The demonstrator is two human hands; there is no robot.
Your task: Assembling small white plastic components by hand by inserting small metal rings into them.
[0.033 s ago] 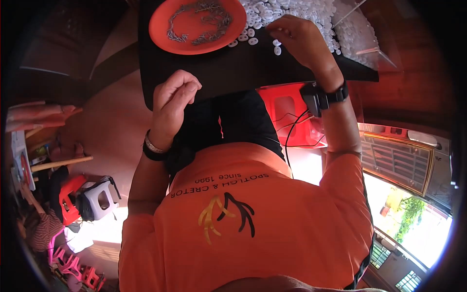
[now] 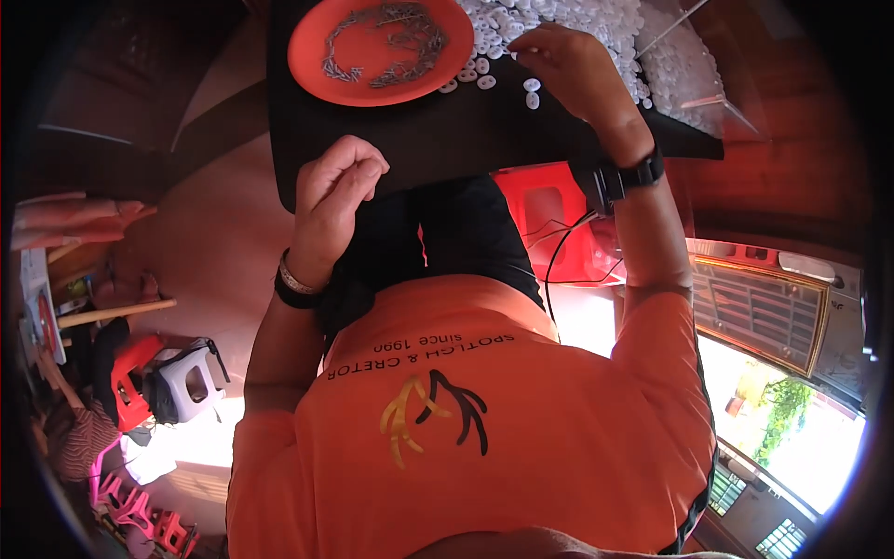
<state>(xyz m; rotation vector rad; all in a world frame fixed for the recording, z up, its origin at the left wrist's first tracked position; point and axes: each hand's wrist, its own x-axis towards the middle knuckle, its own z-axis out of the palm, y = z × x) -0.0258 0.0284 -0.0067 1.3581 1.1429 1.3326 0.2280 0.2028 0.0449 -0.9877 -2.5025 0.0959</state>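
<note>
My left hand (image 2: 340,191) is closed, thumb against curled fingers, over the near edge of the black table (image 2: 419,149); whatever it holds, if anything, is hidden. At the edge of a heap of small white oval pieces with two holes (image 2: 596,17), my right hand (image 2: 568,70) pinches with thumb and forefinger. A bit of one white oval piece (image 2: 514,56) shows at those fingertips. Two loose white pieces (image 2: 532,92) lie just below the right hand. Left of the heap is an orange plate (image 2: 321,84) bearing small grey metal pins or screws (image 2: 410,65), too small to tell which.
A clear plastic bag of white pieces (image 2: 684,70) lies at the table's right. Below the table stands a red plastic stool (image 2: 549,210), with dark cables (image 2: 557,247) hanging near my right forearm. Farther left are a grey stool (image 2: 191,382) and a person in a striped top (image 2: 84,443).
My right fingertips have shifted slightly left and up, and a bit of white now shows at them. The left hand stays closed in nearly the same place.
</note>
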